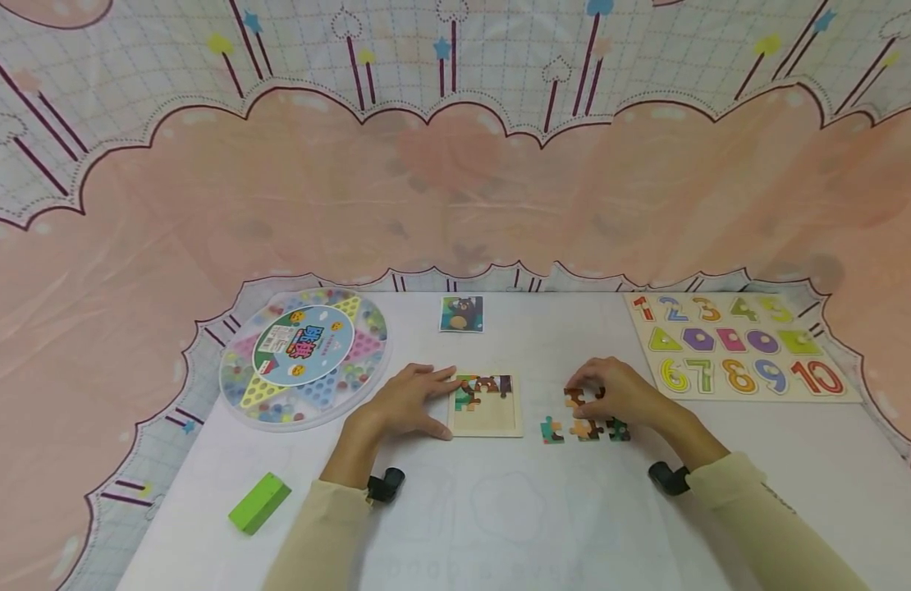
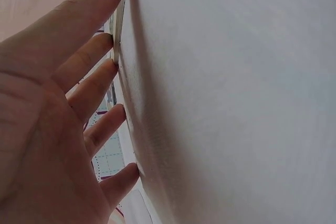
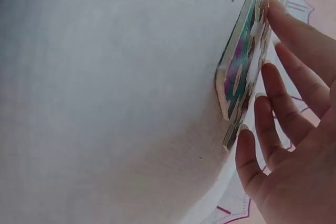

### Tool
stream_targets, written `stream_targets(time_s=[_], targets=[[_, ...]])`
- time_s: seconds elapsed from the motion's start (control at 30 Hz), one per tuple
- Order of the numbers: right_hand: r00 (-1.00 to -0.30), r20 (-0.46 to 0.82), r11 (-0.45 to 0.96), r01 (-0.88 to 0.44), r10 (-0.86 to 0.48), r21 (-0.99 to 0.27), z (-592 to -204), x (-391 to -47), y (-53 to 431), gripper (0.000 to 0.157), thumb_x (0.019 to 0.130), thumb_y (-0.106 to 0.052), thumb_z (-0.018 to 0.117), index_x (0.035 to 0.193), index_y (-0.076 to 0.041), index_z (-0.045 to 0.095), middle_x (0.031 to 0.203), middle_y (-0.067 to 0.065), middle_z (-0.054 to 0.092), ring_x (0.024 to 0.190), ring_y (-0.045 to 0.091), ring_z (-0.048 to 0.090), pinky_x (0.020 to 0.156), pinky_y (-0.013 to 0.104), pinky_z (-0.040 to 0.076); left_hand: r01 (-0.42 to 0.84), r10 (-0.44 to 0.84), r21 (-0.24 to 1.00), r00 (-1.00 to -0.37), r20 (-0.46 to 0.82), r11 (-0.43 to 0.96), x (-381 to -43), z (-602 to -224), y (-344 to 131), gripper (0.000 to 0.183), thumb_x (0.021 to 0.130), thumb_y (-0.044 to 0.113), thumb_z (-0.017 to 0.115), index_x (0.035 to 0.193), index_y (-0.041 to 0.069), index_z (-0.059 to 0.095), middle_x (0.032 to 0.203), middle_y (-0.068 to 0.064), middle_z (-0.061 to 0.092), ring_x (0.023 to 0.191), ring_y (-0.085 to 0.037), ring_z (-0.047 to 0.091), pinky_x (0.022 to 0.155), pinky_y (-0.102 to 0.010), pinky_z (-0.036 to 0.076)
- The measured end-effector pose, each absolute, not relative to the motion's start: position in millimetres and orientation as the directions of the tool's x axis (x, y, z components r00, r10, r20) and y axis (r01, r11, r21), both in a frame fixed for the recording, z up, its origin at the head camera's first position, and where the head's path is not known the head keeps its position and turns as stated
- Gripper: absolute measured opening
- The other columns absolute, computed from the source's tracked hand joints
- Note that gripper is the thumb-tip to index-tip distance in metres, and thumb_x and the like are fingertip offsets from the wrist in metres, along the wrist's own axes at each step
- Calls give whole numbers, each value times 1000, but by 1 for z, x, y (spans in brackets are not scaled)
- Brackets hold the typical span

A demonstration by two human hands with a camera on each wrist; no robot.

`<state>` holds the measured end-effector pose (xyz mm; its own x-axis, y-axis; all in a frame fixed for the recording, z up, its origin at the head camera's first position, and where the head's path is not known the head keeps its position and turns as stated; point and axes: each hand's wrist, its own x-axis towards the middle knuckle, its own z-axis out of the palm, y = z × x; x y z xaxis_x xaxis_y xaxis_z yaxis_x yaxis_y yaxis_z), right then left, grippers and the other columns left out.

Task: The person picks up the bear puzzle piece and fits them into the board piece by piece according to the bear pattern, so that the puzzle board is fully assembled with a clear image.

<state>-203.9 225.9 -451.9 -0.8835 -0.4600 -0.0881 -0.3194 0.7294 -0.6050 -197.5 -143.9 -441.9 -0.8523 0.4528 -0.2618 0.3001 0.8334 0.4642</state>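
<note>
A small wooden puzzle tray [image 1: 492, 419] lies in the middle of the table, with several picture pieces along its top and left side. My left hand [image 1: 409, 400] rests at its left edge, fingers extended, thumb at the lower corner; the left wrist view shows the fingertips [image 2: 119, 111] along that edge. To the tray's right, my right hand [image 1: 614, 392] hovers low over loose jigsaw pieces [image 1: 551, 430], its thumb and forefinger around a brown piece [image 1: 573, 397]. In the right wrist view the fingers are loosely bent beside the pieces [image 3: 239, 72]; no firm pinch shows.
A bear picture card [image 1: 461, 314] lies behind the tray. A round Chinese checkers box [image 1: 304, 357] stands at the left, a number-and-shape board [image 1: 743, 349] at the back right. A green block [image 1: 259, 503] lies near the left forearm.
</note>
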Motion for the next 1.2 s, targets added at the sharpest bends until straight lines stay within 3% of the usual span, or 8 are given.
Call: stream_targets(time_s=[0.2,0.47,0.63,0.8,1.03,1.2], targets=[[-888,-87,730,-312,-452,-609,-452,-204,226,41,83,-25,85,120,-12,72,122,7,71,121,31,59,108,59,47,302,458,471,-850,-260,829,-198,-442,-144,86,73,40,90,150,29,52,166,12,36,156,-29,28,121,-60,33],[-906,-113,739,-254,-407,-624,-445,-203,227,43,84,-29,84,123,-16,69,123,5,70,123,31,61,107,58,50,284,442,475,-857,-263,833,-197,-443,-143,86,73,40,90,149,30,52,166,14,36,157,-28,28,122,-59,33],[-912,-81,704,-252,-402,-664,-438,-203,227,35,86,-21,82,119,-13,72,119,7,70,110,25,68,94,38,60,267,432,484,-861,-269,834,-196,-442,-142,86,72,40,91,149,29,53,166,14,37,157,-28,28,123,-59,33],[-911,-30,639,-264,-410,-722,-433,-205,227,30,86,-11,80,115,-6,76,121,13,67,99,21,70,81,14,57,262,427,485,-864,-267,834,-196,-442,-143,86,72,39,91,149,29,53,165,14,37,157,-27,27,123,-59,33],[-909,-16,568,-246,-416,-785,-433,-209,223,38,86,-6,80,122,0,71,125,18,69,101,23,72,80,13,56,281,441,476,-858,-265,833,-198,-443,-143,86,72,40,91,149,30,53,166,14,37,157,-27,28,122,-59,34],[-888,-10,541,-272,-460,-796,-436,-212,216,34,87,-7,79,120,1,74,129,22,69,101,24,73,81,14,57,285,442,472,-858,-263,834,-198,-443,-143,86,72,40,91,149,30,54,165,13,37,156,-27,29,122,-59,34]])
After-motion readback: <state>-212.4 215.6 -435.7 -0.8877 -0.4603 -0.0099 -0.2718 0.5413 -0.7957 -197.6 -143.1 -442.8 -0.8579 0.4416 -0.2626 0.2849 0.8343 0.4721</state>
